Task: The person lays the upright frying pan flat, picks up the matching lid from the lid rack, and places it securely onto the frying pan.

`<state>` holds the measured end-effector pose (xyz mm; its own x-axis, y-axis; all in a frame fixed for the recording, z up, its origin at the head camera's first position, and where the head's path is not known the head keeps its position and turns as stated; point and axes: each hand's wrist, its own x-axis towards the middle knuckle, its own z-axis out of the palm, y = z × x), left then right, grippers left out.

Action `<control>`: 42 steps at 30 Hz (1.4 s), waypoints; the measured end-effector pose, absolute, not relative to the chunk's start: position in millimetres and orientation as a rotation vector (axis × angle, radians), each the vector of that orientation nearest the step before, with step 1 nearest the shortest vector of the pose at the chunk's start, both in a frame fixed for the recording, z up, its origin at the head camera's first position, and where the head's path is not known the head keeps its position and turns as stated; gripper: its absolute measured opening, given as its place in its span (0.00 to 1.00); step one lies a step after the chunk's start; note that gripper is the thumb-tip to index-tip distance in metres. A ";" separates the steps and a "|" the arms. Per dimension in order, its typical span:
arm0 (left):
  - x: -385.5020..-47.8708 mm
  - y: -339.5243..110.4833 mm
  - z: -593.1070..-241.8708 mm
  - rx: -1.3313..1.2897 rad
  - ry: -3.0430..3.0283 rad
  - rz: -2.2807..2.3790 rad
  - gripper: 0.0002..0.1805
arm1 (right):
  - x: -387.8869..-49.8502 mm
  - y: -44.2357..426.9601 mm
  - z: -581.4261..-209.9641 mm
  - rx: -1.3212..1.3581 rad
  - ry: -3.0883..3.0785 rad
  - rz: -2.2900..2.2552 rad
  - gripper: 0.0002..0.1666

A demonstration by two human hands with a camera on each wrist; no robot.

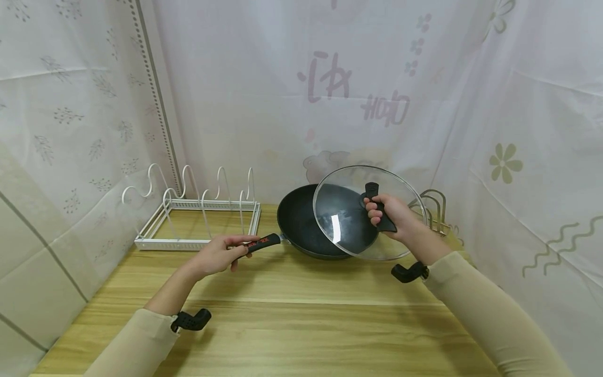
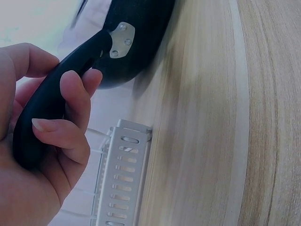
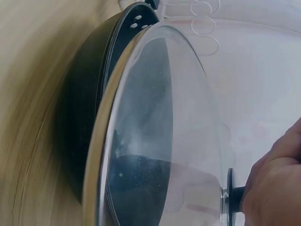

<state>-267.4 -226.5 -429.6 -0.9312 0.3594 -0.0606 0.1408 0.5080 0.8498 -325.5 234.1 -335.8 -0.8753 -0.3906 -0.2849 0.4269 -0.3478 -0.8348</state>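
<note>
A black frying pan [image 1: 301, 220] stands on the wooden table, its handle [image 1: 264, 242] pointing left. My left hand [image 1: 219, 255] grips that handle, with thumb and fingers curled round it in the left wrist view. My right hand [image 1: 393, 214] holds a clear glass lid [image 1: 348, 241] by its black knob [image 1: 372, 189]. The lid is tilted and overlaps the right part of the pan in the head view. In the right wrist view the lid's rim [image 3: 106, 141] shows close beside the pan [image 3: 80, 108]; whether they touch I cannot tell.
At the back left stands a white wire rack [image 1: 171, 244] with curved dividers, close behind my left hand. A smaller metal rack [image 1: 438, 209] is partly hidden behind my right hand. Printed curtains [image 1: 264, 131] hang round the wooden table [image 1: 301, 324].
</note>
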 end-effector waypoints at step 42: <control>-267.6 -225.8 -430.5 0.429 2.508 1.400 0.24 | -350.8 179.5 -346.1 0.155 1.287 -2.210 0.12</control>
